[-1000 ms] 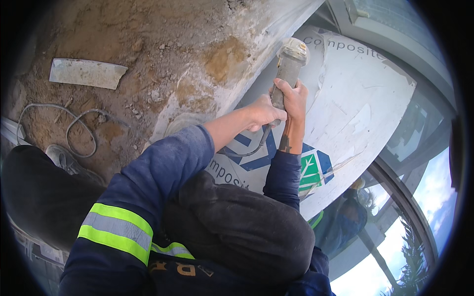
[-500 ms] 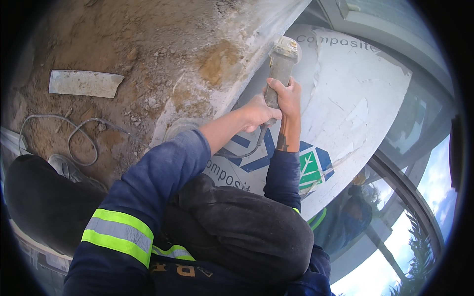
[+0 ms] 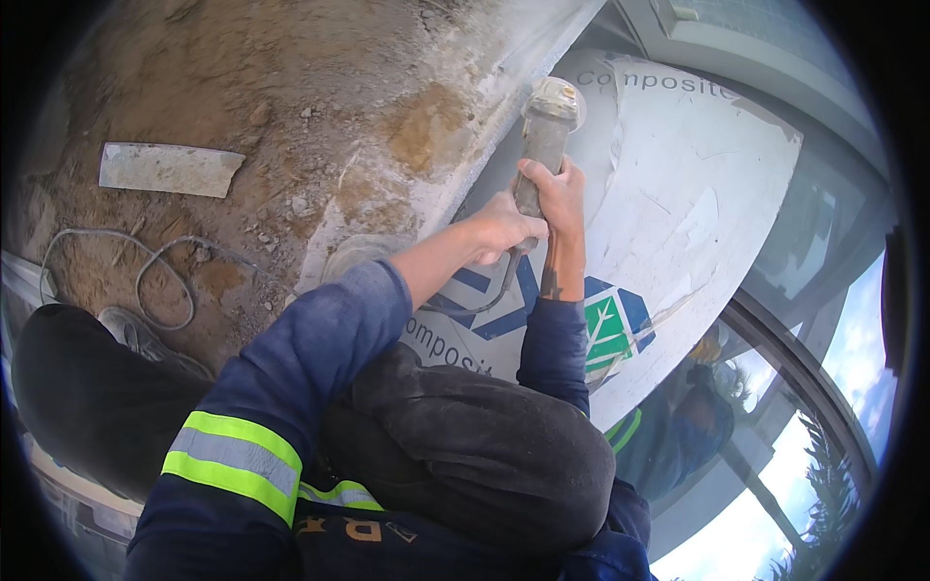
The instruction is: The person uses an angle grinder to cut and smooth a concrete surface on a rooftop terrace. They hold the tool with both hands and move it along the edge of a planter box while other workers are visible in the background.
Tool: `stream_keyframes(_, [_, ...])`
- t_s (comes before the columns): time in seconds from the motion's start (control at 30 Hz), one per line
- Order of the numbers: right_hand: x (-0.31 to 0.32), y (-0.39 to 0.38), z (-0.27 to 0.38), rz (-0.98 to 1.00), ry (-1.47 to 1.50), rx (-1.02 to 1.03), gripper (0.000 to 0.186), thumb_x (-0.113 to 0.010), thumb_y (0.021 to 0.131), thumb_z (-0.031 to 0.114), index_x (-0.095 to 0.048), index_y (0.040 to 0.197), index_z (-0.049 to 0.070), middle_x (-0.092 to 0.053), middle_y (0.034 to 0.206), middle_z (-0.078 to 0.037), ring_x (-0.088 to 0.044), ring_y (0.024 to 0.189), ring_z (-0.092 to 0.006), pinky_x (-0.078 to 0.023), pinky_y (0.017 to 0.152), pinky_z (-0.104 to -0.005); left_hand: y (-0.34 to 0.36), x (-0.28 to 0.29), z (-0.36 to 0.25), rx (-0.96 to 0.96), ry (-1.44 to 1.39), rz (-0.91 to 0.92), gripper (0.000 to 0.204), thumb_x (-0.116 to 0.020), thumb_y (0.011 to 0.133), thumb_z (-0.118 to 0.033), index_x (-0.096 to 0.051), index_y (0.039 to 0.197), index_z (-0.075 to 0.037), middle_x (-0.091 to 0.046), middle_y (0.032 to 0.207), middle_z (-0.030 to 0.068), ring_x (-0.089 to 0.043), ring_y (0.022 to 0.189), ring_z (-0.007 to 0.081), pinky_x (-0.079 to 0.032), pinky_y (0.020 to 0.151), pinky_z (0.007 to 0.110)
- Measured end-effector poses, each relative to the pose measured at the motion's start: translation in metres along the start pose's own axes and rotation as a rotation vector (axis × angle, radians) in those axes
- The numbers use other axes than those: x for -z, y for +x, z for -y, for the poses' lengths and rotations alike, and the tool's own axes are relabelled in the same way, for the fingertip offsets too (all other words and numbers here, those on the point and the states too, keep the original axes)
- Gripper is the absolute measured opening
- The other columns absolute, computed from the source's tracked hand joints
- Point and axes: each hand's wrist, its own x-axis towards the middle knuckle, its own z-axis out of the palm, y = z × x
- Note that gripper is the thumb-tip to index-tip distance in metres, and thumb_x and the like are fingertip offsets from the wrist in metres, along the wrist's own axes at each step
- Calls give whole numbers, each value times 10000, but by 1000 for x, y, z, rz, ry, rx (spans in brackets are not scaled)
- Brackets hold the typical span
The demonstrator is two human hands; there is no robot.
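Head view: the left hand (image 3: 501,227) has its grip closed round the rear of a dusty grey power tool (image 3: 545,138), and the right hand (image 3: 560,198) has its grip wrapped round the body just ahead. The tool's rounded head is over the white sheet (image 3: 722,194) (whether they touch, I cannot tell). A looped cable (image 3: 97,231) and a broken pale strip (image 3: 171,169) lie on the dirt ground (image 3: 223,77) to the left.
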Motion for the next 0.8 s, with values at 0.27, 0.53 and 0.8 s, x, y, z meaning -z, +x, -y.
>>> stream_keyframes(0.27, [-5, 13, 6, 13, 2, 5, 297, -771, 838, 180, -668, 1002, -45, -696, 787, -112, -666, 640, -177, -530, 595, -316, 8, 8, -11, -2, 3, 26, 515, -717, 873, -4, -458, 1316, -48, -597, 1026, 75, -603, 824, 184, -507, 694, 360])
stream_keyframes(0.53, [4, -8, -5, 18, -12, -9, 291, -762, 846, 164, -665, 1019, -49, -693, 800, -113, -662, 649, -173, -532, 595, -312, -7, -5, 8, -28, -27, 5, 522, -719, 864, 16, -465, 1318, -32, -607, 1032, 75, -616, 824, 182, -533, 706, 362])
stream_keyframes(0.8, [1, -19, -2, 10, -29, -18, 305, -758, 845, 173, -669, 1022, -58, -701, 801, -123, -666, 655, -177, -533, 600, -319, -10, -1, 18, -25, -14, 60, 479, -707, 867, 30, -493, 1295, 22, -613, 1056, 103, -627, 844, 179, -535, 702, 355])
